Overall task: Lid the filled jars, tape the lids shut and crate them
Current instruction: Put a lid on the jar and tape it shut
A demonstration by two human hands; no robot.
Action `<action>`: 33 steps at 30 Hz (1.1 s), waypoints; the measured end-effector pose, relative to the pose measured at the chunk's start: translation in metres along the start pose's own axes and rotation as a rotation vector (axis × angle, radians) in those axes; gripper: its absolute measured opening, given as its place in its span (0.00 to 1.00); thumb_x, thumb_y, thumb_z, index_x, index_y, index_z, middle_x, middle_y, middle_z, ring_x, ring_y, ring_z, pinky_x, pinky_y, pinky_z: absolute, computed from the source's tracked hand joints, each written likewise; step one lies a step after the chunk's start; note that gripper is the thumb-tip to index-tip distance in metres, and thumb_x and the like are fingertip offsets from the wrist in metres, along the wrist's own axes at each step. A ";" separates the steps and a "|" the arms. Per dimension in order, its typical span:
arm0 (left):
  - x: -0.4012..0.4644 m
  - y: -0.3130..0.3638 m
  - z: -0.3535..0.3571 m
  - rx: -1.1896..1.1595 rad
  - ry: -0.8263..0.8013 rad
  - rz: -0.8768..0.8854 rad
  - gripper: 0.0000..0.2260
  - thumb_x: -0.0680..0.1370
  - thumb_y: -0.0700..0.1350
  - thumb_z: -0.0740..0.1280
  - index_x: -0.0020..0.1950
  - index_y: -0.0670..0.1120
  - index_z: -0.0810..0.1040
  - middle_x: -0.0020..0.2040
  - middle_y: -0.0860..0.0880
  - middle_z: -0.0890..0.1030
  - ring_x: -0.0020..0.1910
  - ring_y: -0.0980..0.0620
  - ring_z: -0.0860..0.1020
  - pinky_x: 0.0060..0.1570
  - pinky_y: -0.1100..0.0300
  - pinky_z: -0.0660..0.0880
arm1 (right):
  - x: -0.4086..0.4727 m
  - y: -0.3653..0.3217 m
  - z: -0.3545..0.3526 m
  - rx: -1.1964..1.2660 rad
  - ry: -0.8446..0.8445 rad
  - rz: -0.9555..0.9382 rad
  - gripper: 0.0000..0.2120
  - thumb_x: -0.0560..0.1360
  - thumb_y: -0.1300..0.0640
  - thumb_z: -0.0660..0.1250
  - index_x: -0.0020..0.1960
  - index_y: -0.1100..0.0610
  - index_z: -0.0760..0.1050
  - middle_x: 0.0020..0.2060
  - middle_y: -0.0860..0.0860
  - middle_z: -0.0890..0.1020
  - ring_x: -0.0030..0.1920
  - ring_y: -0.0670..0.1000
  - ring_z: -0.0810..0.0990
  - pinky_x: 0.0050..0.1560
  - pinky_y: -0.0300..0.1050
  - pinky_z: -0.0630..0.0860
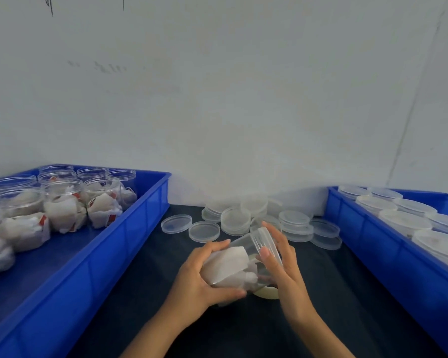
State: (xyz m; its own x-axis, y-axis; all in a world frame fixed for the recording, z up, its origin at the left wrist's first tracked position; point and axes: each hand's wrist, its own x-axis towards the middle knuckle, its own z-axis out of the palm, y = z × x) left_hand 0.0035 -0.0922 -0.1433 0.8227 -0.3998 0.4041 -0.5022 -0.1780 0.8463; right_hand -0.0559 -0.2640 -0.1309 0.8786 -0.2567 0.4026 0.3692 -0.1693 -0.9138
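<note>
Hands: left hand (199,277) grips jar body; right hand (277,264) holds lid (265,244) on jar mouth.
Jar in work: filled jar (233,264), tilted, above dark table (321,293).
Done: lidded jars (404,218) in right crate (373,241).
Left: open jars (62,202) in left crate (130,228); spare lids (243,220); tape roll (267,293) under jar, taping apparently pending.

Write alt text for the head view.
Both hands hold a tilted clear jar of white packets: left hand grips the body, right hand is on the lid end. Loose lids lie behind, between a blue crate of unlidded jars and one of lidded jars.
</note>
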 end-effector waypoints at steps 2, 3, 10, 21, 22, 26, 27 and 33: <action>-0.002 -0.002 0.006 -0.056 0.036 -0.035 0.43 0.54 0.55 0.84 0.65 0.68 0.69 0.61 0.58 0.74 0.59 0.64 0.74 0.62 0.60 0.73 | -0.001 0.002 -0.003 0.009 -0.011 -0.006 0.22 0.70 0.39 0.65 0.63 0.28 0.68 0.61 0.41 0.69 0.54 0.39 0.79 0.52 0.46 0.81; -0.003 -0.003 0.009 -0.135 0.047 -0.089 0.47 0.53 0.53 0.84 0.68 0.67 0.65 0.60 0.57 0.74 0.58 0.63 0.75 0.61 0.60 0.74 | -0.002 0.004 -0.003 0.012 -0.014 -0.011 0.23 0.69 0.38 0.66 0.64 0.29 0.68 0.61 0.42 0.68 0.55 0.40 0.78 0.54 0.49 0.81; -0.004 -0.002 0.014 -0.407 0.017 -0.253 0.44 0.51 0.53 0.81 0.65 0.54 0.71 0.59 0.52 0.80 0.54 0.58 0.80 0.49 0.61 0.79 | -0.004 0.010 -0.003 -0.011 -0.009 -0.031 0.26 0.68 0.34 0.64 0.65 0.28 0.66 0.61 0.37 0.68 0.65 0.43 0.71 0.61 0.44 0.74; -0.002 0.009 0.006 -0.605 -0.146 -0.416 0.27 0.61 0.62 0.75 0.53 0.47 0.82 0.42 0.41 0.83 0.35 0.48 0.79 0.30 0.59 0.72 | 0.000 0.000 -0.007 -0.161 -0.143 -0.196 0.24 0.76 0.41 0.59 0.71 0.38 0.62 0.65 0.38 0.67 0.67 0.36 0.66 0.62 0.28 0.66; -0.002 0.010 0.007 -0.598 -0.134 -0.410 0.27 0.62 0.62 0.74 0.54 0.48 0.82 0.43 0.42 0.83 0.36 0.48 0.80 0.32 0.59 0.75 | 0.000 -0.001 -0.007 -0.139 -0.150 -0.185 0.24 0.76 0.43 0.60 0.71 0.40 0.62 0.66 0.37 0.67 0.68 0.37 0.66 0.62 0.30 0.67; -0.001 0.010 0.009 -0.450 0.036 -0.241 0.37 0.58 0.56 0.78 0.64 0.54 0.70 0.57 0.51 0.80 0.53 0.58 0.81 0.47 0.62 0.79 | 0.001 -0.004 0.000 0.041 -0.139 0.030 0.26 0.71 0.41 0.58 0.68 0.44 0.63 0.65 0.50 0.71 0.62 0.49 0.75 0.58 0.41 0.75; 0.000 0.009 0.007 -0.415 0.051 -0.194 0.37 0.58 0.53 0.79 0.64 0.54 0.68 0.57 0.52 0.79 0.53 0.59 0.80 0.47 0.64 0.78 | 0.003 -0.008 0.004 0.057 -0.141 0.064 0.28 0.70 0.38 0.58 0.68 0.46 0.62 0.63 0.53 0.72 0.59 0.49 0.76 0.59 0.44 0.75; 0.000 0.009 0.007 -0.693 -0.054 -0.297 0.35 0.59 0.51 0.78 0.64 0.52 0.71 0.57 0.47 0.82 0.52 0.49 0.83 0.43 0.55 0.81 | 0.004 -0.012 -0.003 -0.055 -0.196 -0.087 0.30 0.75 0.36 0.56 0.74 0.42 0.57 0.73 0.37 0.59 0.74 0.38 0.58 0.63 0.30 0.67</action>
State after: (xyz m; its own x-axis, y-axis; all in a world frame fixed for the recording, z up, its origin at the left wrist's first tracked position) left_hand -0.0028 -0.0998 -0.1380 0.8740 -0.4703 0.1226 0.0360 0.3142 0.9487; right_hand -0.0581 -0.2658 -0.1182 0.8882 -0.0502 0.4567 0.4337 -0.2362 -0.8695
